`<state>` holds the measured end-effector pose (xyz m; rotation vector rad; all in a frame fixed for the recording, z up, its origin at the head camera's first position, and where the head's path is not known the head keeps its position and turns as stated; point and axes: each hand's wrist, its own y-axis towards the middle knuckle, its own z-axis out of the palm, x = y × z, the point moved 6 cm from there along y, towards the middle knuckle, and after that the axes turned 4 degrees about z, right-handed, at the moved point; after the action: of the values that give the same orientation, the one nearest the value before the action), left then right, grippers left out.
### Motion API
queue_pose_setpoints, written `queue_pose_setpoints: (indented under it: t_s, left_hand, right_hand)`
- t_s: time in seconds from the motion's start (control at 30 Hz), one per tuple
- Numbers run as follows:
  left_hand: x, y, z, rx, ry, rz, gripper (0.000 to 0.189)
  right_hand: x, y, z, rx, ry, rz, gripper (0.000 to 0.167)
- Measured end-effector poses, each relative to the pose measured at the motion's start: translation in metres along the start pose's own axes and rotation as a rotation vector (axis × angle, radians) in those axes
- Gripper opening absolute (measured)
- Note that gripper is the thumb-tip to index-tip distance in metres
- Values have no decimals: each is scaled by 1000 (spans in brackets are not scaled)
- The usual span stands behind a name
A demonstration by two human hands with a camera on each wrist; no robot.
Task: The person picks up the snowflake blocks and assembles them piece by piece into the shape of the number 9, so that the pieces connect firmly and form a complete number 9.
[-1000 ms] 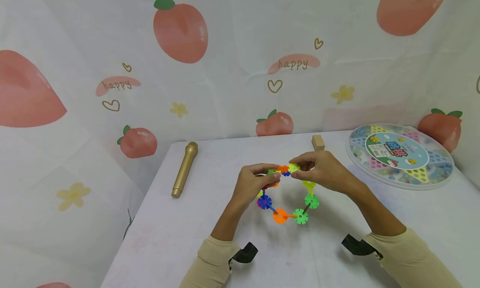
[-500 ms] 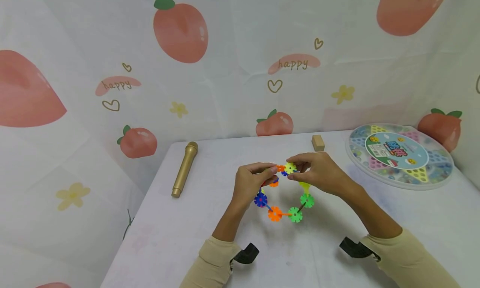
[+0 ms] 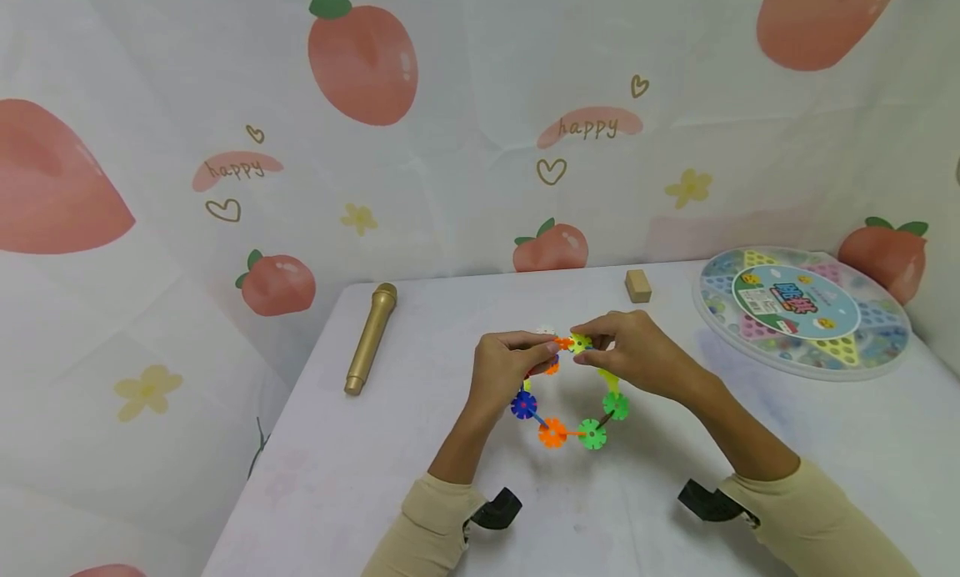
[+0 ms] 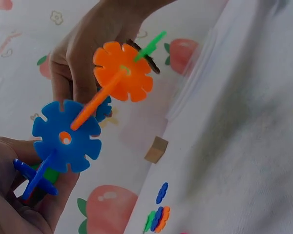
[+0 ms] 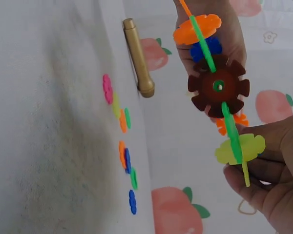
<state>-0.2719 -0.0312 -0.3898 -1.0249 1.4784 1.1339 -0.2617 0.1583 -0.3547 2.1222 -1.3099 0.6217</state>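
A ring of slotted plastic flower discs (image 3: 552, 433), in orange, green, blue and yellow, is held up by both hands. My left hand (image 3: 504, 368) pinches it at the upper left, thumb and index finger by a small orange disc (image 3: 562, 343). My right hand (image 3: 641, 353) pinches a yellow disc (image 3: 580, 343) at the top, close beside the orange one. The left wrist view shows a blue disc (image 4: 49, 122) slotted into the ring near the left hand. A brown disc (image 5: 205, 87) joins two green ones in the right wrist view. Fingers hide part of the ring's top.
Several loose discs (image 5: 122, 153) lie on the white table (image 3: 420, 460) behind the ring. A gold microphone (image 3: 371, 339) lies at the back left. A small wooden block (image 3: 638, 286) and a round board-game case (image 3: 802, 310) are at the back right.
The yellow disc in my right hand has turned its face toward the head camera and moved left, closer to my left fingers. The ring has shifted slightly left.
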Motion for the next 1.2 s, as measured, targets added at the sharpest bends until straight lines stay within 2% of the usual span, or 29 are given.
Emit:
queue_pose_setpoints:
  t_s: [0.2, 0.5, 0.73, 0.97, 1.2]
  left_hand:
    - [1, 0, 2, 15, 23, -2, 18]
    - [5, 0, 7, 57, -47, -31, 19]
    - [6, 1, 7, 72, -46, -29, 28]
    - [4, 1, 4, 76, 17, -21, 42]
    - [3, 1, 2, 65, 80, -26, 44]
  right_hand:
    - [1, 1, 2, -6, -26, -20, 33]
    - [-3, 1, 1, 14, -17, 1, 33]
    - [-7, 2, 1, 2, 1, 7, 31]
    - [-11, 4, -4, -41, -12, 44, 33]
    - [-12, 2, -9, -87, -17, 41, 35]
